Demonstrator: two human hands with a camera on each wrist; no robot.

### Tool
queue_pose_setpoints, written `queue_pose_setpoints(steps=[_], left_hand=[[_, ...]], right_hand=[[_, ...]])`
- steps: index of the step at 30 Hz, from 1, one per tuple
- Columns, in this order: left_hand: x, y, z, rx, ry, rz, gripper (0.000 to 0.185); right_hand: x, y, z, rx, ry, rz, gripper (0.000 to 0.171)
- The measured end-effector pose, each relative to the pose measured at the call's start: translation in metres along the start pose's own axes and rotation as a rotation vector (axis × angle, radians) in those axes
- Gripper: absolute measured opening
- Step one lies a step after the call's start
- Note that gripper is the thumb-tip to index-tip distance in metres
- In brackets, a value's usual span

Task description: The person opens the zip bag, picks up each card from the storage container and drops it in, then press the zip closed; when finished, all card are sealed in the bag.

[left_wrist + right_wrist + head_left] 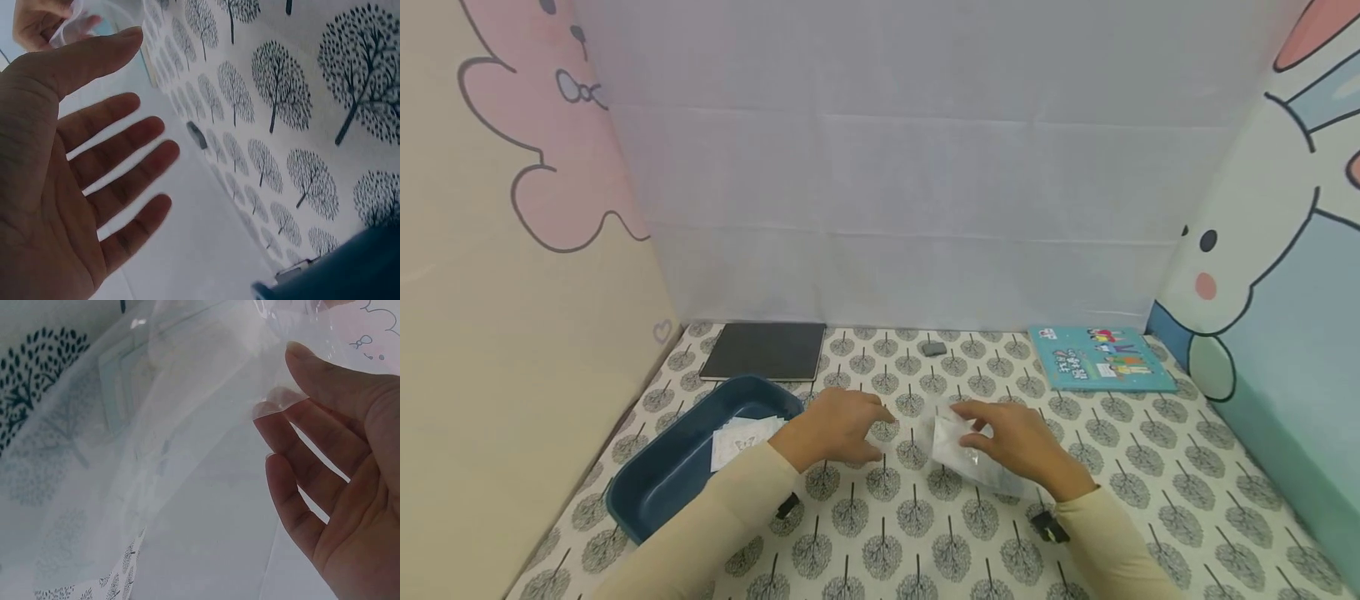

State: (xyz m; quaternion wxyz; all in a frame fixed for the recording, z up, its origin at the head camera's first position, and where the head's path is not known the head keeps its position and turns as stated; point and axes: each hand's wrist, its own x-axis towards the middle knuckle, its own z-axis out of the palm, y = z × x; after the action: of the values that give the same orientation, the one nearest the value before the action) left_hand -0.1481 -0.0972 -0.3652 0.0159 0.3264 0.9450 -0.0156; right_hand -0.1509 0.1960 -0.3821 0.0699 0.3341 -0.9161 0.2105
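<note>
A clear plastic bag [958, 450] hangs from my right hand [1018, 437], close over the patterned cloth. In the right wrist view the fingertips lie behind the edge of its clear film [206, 425], with the thumb on the near side. My left hand [842, 423] is held in the air to the left of the bag, palm toward it, with nothing in its grasp. Its fingers [125, 134] are spread and nearly straight in the left wrist view. Beside the left forearm sits a dark blue bin [658, 479] holding white cards [741, 439], the top one with a butterfly drawing.
A black flat notebook [765, 350] lies at the back left. Near the back edge is a small grey block [933, 348], and a teal illustrated book [1101, 358] lies at the back right. A white sheet [917, 175] closes off the back, with cartoon-printed side walls.
</note>
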Motion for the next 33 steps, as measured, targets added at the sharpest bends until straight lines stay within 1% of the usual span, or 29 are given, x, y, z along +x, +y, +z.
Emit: queue_pose_setpoints(steps=[2, 3, 6, 8, 10, 13, 15, 22, 25, 29, 33], left_hand=[[-0.004, -0.006, -0.004, 0.007, -0.003, -0.054, 0.05], [-0.006, -0.01, -0.006, 0.001, -0.001, -0.073, 0.051], [-0.015, -0.021, -0.013, -0.026, -0.021, -0.127, 0.054], [-0.023, -0.031, -0.017, -0.074, -0.05, -0.166, 0.056], [-0.032, -0.039, -0.022, -0.098, -0.077, -0.214, 0.057], [-0.045, -0.051, -0.025, -0.105, -0.085, -0.263, 0.057], [-0.053, -0.058, -0.025, -0.104, -0.085, -0.282, 0.057], [-0.076, -0.08, -0.02, -0.098, -0.117, -0.314, 0.049], [-0.083, -0.088, -0.017, -0.102, -0.135, -0.334, 0.045], [-0.089, -0.096, -0.012, -0.134, -0.195, -0.37, 0.045], [-0.093, -0.101, 0.001, -0.18, -0.259, -0.405, 0.049]], right_hand=[[0.0, 0.0, 0.0, 0.005, -0.01, 0.019, 0.048], [0.0, 0.0, 0.0, 0.005, -0.014, 0.023, 0.048], [-0.001, -0.001, -0.001, 0.007, -0.031, 0.044, 0.048], [-0.002, -0.001, -0.001, 0.002, -0.039, 0.051, 0.048], [-0.003, -0.001, -0.001, 0.003, -0.044, 0.055, 0.047], [-0.004, -0.001, -0.001, -0.002, -0.043, 0.05, 0.046], [-0.004, -0.001, 0.0, -0.006, -0.036, 0.042, 0.046], [-0.003, 0.002, -0.001, -0.018, -0.009, 0.024, 0.046], [-0.003, 0.002, -0.003, -0.033, 0.008, 0.025, 0.046], [-0.004, 0.004, -0.006, -0.041, 0.027, 0.035, 0.045], [-0.004, 0.007, -0.006, -0.035, 0.016, 0.052, 0.045]])
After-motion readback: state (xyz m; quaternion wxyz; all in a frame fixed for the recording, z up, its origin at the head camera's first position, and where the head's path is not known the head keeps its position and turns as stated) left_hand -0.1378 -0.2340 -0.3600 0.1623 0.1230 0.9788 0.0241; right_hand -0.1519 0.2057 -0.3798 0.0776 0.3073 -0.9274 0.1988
